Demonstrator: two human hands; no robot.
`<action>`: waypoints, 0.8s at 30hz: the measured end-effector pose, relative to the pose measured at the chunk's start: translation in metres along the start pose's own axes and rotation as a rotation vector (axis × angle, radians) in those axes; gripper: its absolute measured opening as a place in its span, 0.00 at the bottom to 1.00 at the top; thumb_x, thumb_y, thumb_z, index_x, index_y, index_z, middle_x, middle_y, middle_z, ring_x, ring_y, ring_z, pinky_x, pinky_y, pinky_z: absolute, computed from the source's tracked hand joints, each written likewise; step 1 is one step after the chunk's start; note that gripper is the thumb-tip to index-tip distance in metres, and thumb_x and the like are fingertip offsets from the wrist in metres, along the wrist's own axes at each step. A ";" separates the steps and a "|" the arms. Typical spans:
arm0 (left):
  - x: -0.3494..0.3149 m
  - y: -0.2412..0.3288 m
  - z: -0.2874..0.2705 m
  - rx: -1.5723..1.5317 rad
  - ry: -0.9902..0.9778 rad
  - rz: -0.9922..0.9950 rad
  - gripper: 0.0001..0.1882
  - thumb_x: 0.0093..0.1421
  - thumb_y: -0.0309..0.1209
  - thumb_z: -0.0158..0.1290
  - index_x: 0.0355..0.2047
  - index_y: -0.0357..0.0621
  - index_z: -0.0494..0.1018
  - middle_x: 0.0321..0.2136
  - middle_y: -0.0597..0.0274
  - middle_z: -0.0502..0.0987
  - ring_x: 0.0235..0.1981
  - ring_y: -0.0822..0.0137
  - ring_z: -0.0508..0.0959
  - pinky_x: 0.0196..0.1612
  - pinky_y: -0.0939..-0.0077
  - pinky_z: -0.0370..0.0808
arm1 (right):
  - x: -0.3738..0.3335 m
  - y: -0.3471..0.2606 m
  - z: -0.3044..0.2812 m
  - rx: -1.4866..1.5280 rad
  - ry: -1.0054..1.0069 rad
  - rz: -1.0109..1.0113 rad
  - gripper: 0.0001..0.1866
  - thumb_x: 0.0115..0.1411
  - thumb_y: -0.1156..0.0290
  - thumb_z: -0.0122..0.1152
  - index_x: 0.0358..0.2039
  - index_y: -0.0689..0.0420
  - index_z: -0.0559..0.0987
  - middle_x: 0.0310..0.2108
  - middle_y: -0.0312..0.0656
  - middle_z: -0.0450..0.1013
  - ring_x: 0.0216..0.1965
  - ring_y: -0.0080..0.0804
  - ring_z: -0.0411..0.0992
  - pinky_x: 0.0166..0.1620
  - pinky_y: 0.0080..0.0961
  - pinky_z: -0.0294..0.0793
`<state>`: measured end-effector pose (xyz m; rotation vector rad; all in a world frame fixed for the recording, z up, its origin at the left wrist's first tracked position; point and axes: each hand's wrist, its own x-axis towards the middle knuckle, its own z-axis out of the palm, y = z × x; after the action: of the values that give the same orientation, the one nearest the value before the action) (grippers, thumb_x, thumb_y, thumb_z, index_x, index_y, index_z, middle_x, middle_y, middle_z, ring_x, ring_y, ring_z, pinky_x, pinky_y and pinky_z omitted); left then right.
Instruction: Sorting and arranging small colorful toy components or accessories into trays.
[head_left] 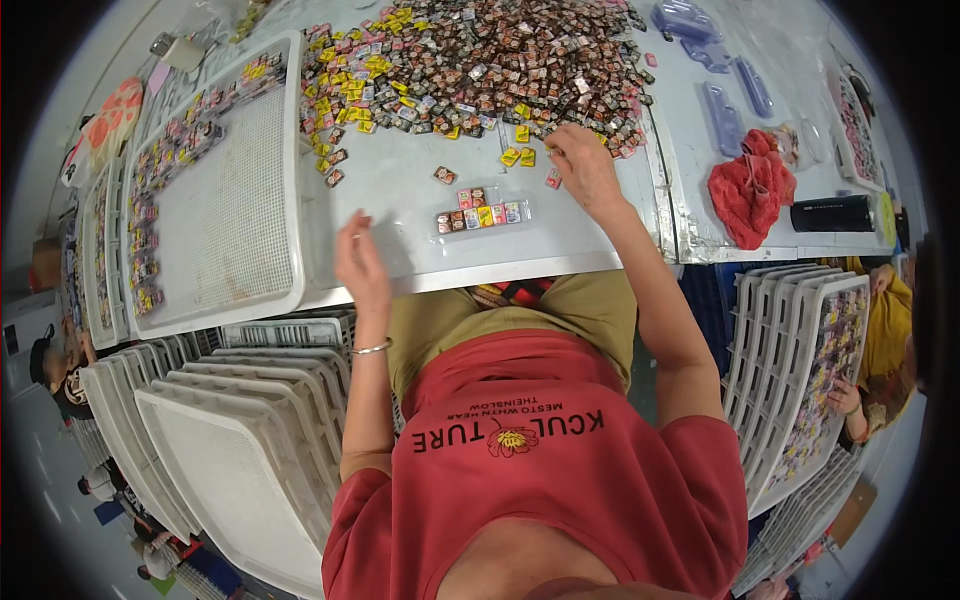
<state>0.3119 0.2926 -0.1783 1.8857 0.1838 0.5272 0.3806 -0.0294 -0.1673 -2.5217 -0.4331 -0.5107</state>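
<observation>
From my remote seat, I see the right hand (582, 165) with its fingers drawn close together at the near edge of the heap of small blocks (500, 70); I cannot tell whether a block is pinched between them. Just below those fingertips lies a pink block (553, 178), and to their left sit a few loose yellow blocks (527, 157). The left hand (364, 262) hangs near the front edge of the table (400, 262), fingers loosely parted and bent, with nothing in it that I can see.

Between the hands, nearer the body than the right fingertips, is a clear tray (527, 212) with a row of blocks in it and a pair beyond that row.

I'd judge each block very light and stiff, with a smooth face that could skid on the tabletop if pushed from above. I'd pinch one by opposite side edges with thumb and forefinger, softly, leaving its neighbours alone. The tray looks like thin plastic, light and apt to flex or slide; I'd steady it by its left rim, the side toward the left hand, without squeezing. Left of that hand stands a white mesh rack (235, 190).
</observation>
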 end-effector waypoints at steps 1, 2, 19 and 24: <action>-0.006 0.001 0.008 0.063 -0.119 0.125 0.15 0.63 0.25 0.41 0.48 0.36 0.69 0.38 0.52 0.75 0.39 0.64 0.75 0.43 0.73 0.70 | 0.002 0.002 0.001 -0.004 -0.002 0.001 0.09 0.49 0.81 0.58 0.34 0.59 0.75 0.35 0.44 0.70 0.33 0.41 0.71 0.37 0.32 0.72; -0.011 0.002 0.015 0.123 -0.240 0.252 0.14 0.63 0.25 0.42 0.47 0.37 0.70 0.37 0.52 0.75 0.37 0.62 0.75 0.41 0.73 0.70 | 0.004 0.005 0.002 0.077 0.064 0.077 0.09 0.50 0.80 0.58 0.34 0.59 0.75 0.35 0.43 0.70 0.33 0.38 0.71 0.37 0.29 0.72; 0.078 0.013 0.131 0.323 -0.572 0.676 0.21 0.49 0.30 0.59 0.45 0.43 0.73 0.34 0.55 0.69 0.39 0.55 0.68 0.44 0.64 0.66 | -0.047 0.057 -0.044 0.067 0.485 0.417 0.17 0.53 0.77 0.59 0.45 0.56 0.75 0.43 0.40 0.71 0.42 0.33 0.70 0.46 0.30 0.69; 0.091 0.017 0.157 0.363 -0.553 0.699 0.17 0.51 0.33 0.59 0.42 0.44 0.75 0.31 0.56 0.68 0.36 0.57 0.67 0.41 0.65 0.65 | -0.024 0.063 -0.015 -0.052 0.443 0.297 0.23 0.50 0.74 0.63 0.49 0.56 0.72 0.49 0.46 0.66 0.51 0.44 0.64 0.53 0.35 0.64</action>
<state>0.4602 0.1870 -0.1832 2.3646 -0.8175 0.4207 0.3807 -0.0929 -0.1929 -2.3663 0.1199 -0.9373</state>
